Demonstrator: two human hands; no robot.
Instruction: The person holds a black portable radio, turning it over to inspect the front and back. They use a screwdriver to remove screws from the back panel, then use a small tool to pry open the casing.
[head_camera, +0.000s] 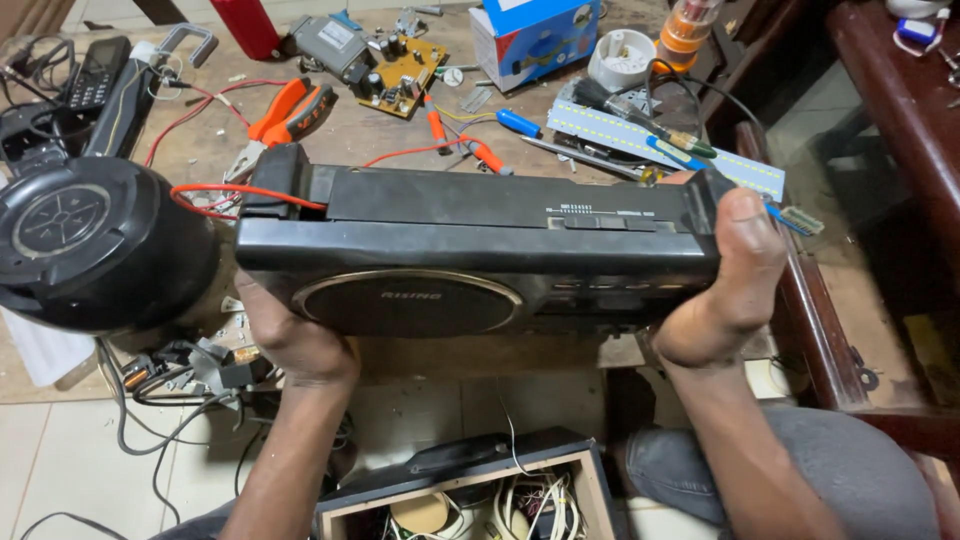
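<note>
A long black portable radio with a round speaker grille on its front lies across the edge of a wooden workbench. My left hand grips its lower left corner from beneath. Around its right end my right hand is clamped, thumb up over the top edge. A red wire runs from the radio's left end toward a round black speaker that sits right beside it.
Orange-handled pliers, a circuit board, screwdrivers, an LED strip, a blue box and tape rolls crowd the bench behind. An open wooden box of cables sits on the tiled floor below. A dark wooden chair frame stands at right.
</note>
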